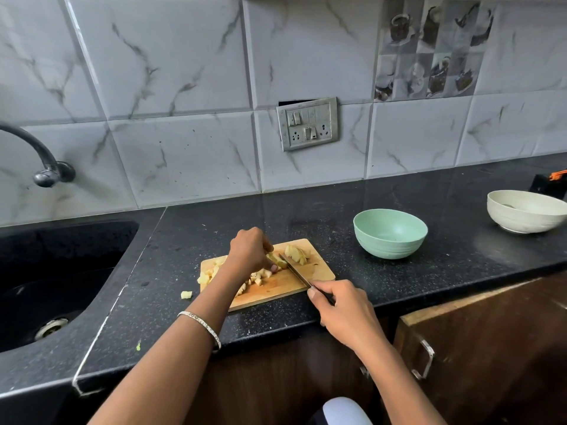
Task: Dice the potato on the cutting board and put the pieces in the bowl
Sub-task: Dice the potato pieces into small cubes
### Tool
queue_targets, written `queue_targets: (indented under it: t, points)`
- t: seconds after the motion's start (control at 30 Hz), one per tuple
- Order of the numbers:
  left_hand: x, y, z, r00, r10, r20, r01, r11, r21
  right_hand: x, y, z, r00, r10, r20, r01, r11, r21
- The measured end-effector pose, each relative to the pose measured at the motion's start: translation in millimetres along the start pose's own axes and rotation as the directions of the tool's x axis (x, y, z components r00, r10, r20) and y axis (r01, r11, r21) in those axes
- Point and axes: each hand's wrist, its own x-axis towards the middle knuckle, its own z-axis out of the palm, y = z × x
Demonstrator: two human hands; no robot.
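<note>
1. Head view: the left hand pinches a potato strip on the cutting board; the right hand grips the knife, blade on that strip.
2. Diced cubes lie at the board's left; one stray cube lies off it.
3. Uncut wedges wait far right.
4. The green bowl, right of the board, looks empty, so the transfer remains.

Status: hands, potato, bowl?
Left hand pinches potato on cutting board; right hand grips knife, blade on potato. Diced pieces heaped on board, one stray piece on counter. Green bowl empty, path unobstructed.
</note>
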Motion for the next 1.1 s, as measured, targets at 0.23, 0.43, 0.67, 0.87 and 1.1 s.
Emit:
queue_targets:
  t: [0.23, 0.43, 0.67, 0.87, 1.1]
  points:
    - [3, 8, 3, 0.999, -0.029, -0.017, 0.030, 0.999, 0.031, 2, -1, 3, 1.000, -0.021, -0.001, 0.021, 1.000, 0.013]
    - [5, 11, 0, 0.999, -0.039, 0.005, 0.038, 0.998, 0.042, 4, -6, -5, 0.999, -0.037, 0.003, 0.037, 0.999, 0.015]
    - [6, -10, -7, 0.994, -0.037, 0.103, 0.056, 0.980, -0.191, 4, -3, -3, 1.000, -0.025, 0.001, 0.025, 0.999, 0.035]
    - [13, -12, -4, 0.990, -0.101, 0.100, 0.123, 0.960, -0.252, 4, 1, 0, 1.000, 0.002, -0.003, -0.002, 0.998, 0.059]
    - [18, -7, 7, 0.995, -0.080, 0.065, 0.092, 0.973, -0.209, 0, 3, -3, 1.000, -0.005, -0.019, 0.006, 0.998, 0.057]
